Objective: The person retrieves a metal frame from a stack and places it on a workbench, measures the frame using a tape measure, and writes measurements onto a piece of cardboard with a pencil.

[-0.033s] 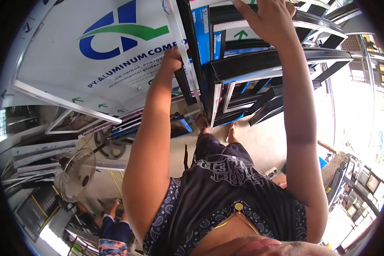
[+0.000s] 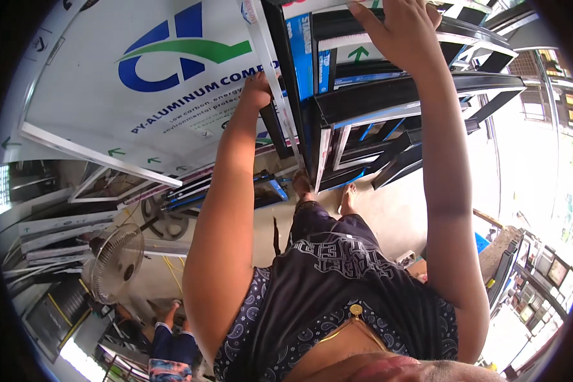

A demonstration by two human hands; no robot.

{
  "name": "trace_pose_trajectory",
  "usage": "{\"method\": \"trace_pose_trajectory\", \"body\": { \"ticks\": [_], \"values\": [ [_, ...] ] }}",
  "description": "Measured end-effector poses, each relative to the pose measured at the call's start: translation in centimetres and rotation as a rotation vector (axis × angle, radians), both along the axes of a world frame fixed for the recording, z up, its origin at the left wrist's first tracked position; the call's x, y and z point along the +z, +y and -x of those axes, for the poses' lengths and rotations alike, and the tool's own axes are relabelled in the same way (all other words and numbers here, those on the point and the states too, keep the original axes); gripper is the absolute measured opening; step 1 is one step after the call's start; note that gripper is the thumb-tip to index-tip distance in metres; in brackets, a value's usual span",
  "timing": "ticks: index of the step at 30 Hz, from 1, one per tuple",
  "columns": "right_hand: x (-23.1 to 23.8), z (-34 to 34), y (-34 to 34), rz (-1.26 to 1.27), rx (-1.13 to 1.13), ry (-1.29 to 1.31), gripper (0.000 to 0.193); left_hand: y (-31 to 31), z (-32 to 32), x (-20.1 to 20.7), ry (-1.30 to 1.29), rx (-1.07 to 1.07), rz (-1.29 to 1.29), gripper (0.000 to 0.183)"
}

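My left hand [image 2: 258,90] is closed at the edge of a tall narrow frame bar [image 2: 272,60], silver-white with a black side, its fingertips partly hidden. It is beside a large white panel [image 2: 83,83] with a blue and green emblem. Farther right, my right hand [image 2: 404,38] reaches over black metal frames [image 2: 420,89] that carry blue and white film. Its thumb stretches out along a black bar and an outer finger is bent around it; the other fingertips are cut off at the top edge. Between my hands stands an upright black post [image 2: 299,95] with blue film.
My bare feet [image 2: 347,197] are close to the frames' lower ends. A standing fan [image 2: 116,262] is at the left, near stacked light-coloured profiles [image 2: 63,239]. Another person [image 2: 170,344] is at the lower left. Cluttered shelves [image 2: 541,280] line the right.
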State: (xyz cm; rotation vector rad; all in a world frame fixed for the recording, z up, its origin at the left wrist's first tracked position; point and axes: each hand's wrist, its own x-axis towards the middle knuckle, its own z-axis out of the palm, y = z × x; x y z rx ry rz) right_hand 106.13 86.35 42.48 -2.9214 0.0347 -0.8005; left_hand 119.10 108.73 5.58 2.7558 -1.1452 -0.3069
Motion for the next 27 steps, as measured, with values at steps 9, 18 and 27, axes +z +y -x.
{"method": "trace_pose_trajectory", "body": {
  "ticks": [9,18,27],
  "values": [
    [2.3,4.1,0.4,-0.071,0.121,0.064,0.032,0.2,-1.1,-2.5,0.13,-0.081,0.176,0.073],
    [2.3,5.3,0.7,-0.093,0.103,0.051,0.032,1.2,-0.5,-0.4,0.188,-0.023,-0.039,0.067],
    [1.2,5.3,1.0,0.042,-0.117,0.117,0.03,18.4,-3.4,-1.0,-0.013,0.112,-0.274,0.06]
  ]
}}
